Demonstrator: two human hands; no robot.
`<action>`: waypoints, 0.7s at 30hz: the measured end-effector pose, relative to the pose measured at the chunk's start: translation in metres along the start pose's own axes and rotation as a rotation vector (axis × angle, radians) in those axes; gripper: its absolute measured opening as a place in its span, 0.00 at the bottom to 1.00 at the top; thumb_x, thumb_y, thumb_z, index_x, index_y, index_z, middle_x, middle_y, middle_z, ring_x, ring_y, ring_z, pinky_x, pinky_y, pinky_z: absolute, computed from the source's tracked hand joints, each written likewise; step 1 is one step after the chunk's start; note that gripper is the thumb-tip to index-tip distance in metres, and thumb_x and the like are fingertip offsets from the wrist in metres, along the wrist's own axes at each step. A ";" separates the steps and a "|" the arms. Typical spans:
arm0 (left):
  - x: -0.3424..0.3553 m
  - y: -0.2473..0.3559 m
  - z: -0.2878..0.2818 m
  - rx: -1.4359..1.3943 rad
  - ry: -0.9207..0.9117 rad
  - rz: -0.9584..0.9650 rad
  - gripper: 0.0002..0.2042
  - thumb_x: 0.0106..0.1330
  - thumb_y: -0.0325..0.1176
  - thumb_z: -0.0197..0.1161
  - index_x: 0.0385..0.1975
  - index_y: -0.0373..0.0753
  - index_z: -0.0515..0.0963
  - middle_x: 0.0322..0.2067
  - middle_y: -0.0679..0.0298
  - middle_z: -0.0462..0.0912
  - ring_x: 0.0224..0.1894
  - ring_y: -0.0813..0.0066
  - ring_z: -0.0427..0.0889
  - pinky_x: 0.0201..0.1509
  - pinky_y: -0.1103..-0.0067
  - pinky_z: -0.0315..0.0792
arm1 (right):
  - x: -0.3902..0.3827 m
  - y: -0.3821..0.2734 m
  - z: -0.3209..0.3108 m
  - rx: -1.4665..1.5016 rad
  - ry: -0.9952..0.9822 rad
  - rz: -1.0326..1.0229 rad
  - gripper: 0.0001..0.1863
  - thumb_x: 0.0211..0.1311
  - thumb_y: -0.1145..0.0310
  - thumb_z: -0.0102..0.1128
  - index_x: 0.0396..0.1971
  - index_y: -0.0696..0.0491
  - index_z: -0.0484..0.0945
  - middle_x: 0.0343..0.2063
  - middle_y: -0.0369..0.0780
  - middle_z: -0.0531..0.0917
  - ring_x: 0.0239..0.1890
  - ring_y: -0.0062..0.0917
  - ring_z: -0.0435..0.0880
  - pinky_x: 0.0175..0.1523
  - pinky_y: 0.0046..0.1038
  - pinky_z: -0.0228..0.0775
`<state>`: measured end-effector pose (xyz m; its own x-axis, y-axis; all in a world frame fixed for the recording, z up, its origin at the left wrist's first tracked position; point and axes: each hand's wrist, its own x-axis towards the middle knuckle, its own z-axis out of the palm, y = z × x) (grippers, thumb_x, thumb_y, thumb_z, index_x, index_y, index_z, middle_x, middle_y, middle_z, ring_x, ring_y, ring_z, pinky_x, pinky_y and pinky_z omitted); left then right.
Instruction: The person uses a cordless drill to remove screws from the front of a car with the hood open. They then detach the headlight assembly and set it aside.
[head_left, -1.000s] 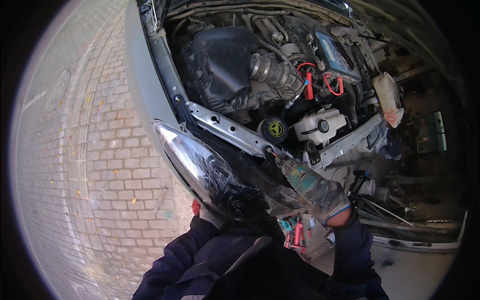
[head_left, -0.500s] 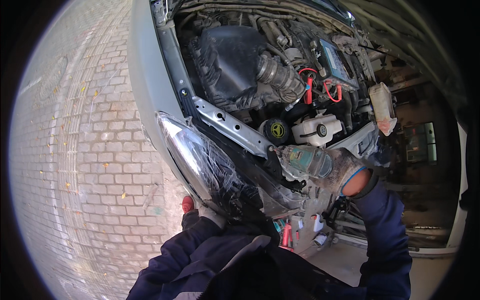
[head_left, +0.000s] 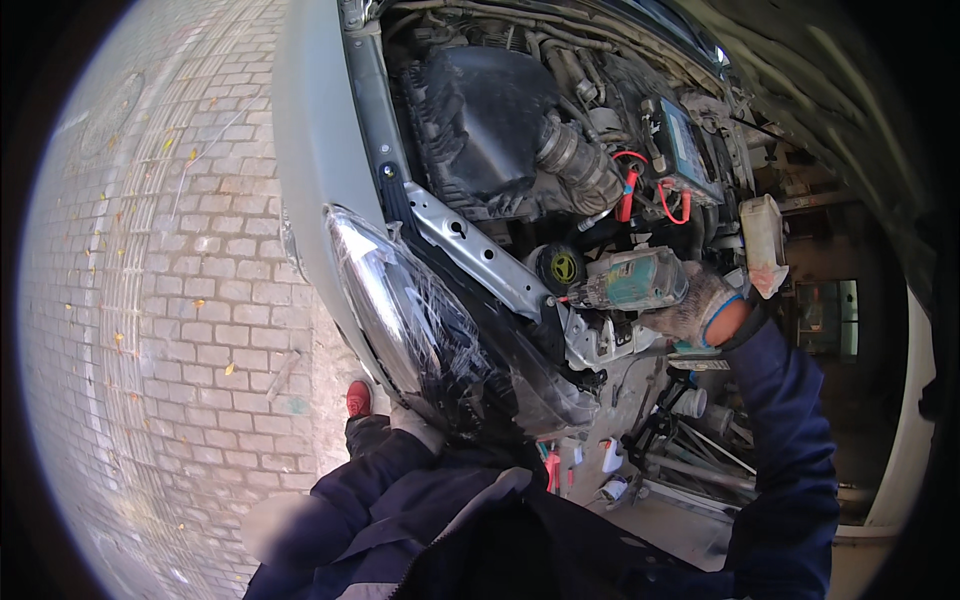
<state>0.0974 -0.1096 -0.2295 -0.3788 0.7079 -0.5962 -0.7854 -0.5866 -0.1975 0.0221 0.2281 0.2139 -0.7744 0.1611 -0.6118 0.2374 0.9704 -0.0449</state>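
My right hand, in a dirty grey glove, grips a teal power drill lying nearly level over the engine bay. Its bit points at a bolt near the end of the silver metal crossmember, beside a black cap with a yellow emblem. My gloved left hand is low at the outer edge of the film-wrapped headlight; its fingers are hidden behind the lamp.
A grey fender borders the engine bay. A battery with red cables and an air-filter box lie further in. Brick paving is at left; tools lie on the ground below; the raised hood overhangs at right.
My right hand and the drill have swung upward and right, from a steep slant to nearly level. The view has shifted slightly; my left hand stays by the headlight.
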 end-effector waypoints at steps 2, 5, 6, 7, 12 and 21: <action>-0.005 0.002 0.009 -0.005 0.086 0.003 0.27 0.81 0.59 0.43 0.57 0.47 0.84 0.55 0.63 0.88 0.56 0.64 0.85 0.65 0.64 0.77 | -0.001 0.002 0.001 -0.034 0.091 -0.135 0.34 0.54 0.62 0.77 0.63 0.52 0.80 0.53 0.47 0.90 0.55 0.40 0.89 0.64 0.35 0.80; -0.019 0.005 0.027 -0.002 0.085 -0.024 0.28 0.80 0.58 0.42 0.58 0.45 0.83 0.58 0.61 0.87 0.60 0.60 0.84 0.68 0.62 0.75 | -0.004 0.002 0.001 -0.008 0.074 -0.104 0.35 0.54 0.61 0.77 0.64 0.52 0.79 0.52 0.47 0.90 0.54 0.39 0.89 0.63 0.34 0.80; -0.021 0.007 0.036 -0.022 0.104 -0.046 0.29 0.80 0.58 0.42 0.59 0.45 0.83 0.58 0.60 0.87 0.60 0.58 0.83 0.69 0.61 0.75 | -0.005 0.001 0.000 -0.021 0.060 -0.088 0.33 0.55 0.60 0.76 0.62 0.51 0.81 0.52 0.46 0.90 0.53 0.40 0.89 0.63 0.36 0.80; -0.024 0.009 0.043 -0.010 0.099 -0.042 0.29 0.80 0.58 0.41 0.59 0.44 0.83 0.59 0.59 0.87 0.61 0.56 0.83 0.69 0.60 0.74 | -0.005 0.000 -0.001 -0.033 0.045 -0.072 0.31 0.56 0.58 0.75 0.61 0.49 0.82 0.51 0.45 0.90 0.53 0.41 0.89 0.62 0.37 0.80; -0.032 0.010 0.069 -0.029 0.177 -0.057 0.31 0.79 0.59 0.42 0.60 0.43 0.83 0.59 0.57 0.86 0.62 0.52 0.82 0.70 0.57 0.73 | -0.006 -0.009 -0.008 -0.044 0.007 -0.028 0.25 0.58 0.52 0.73 0.55 0.45 0.87 0.51 0.42 0.91 0.51 0.41 0.89 0.59 0.40 0.81; -0.021 0.005 0.045 -0.051 0.216 -0.013 0.33 0.78 0.65 0.43 0.63 0.44 0.81 0.59 0.56 0.86 0.62 0.49 0.82 0.71 0.53 0.73 | 0.000 -0.020 -0.017 0.078 -0.015 -0.045 0.28 0.55 0.59 0.77 0.57 0.50 0.85 0.53 0.44 0.90 0.52 0.41 0.89 0.62 0.39 0.80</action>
<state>0.0797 -0.1100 -0.1829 -0.2509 0.6180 -0.7450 -0.7614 -0.6013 -0.2424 0.0072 0.2117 0.2283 -0.7765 0.1147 -0.6196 0.2484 0.9594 -0.1336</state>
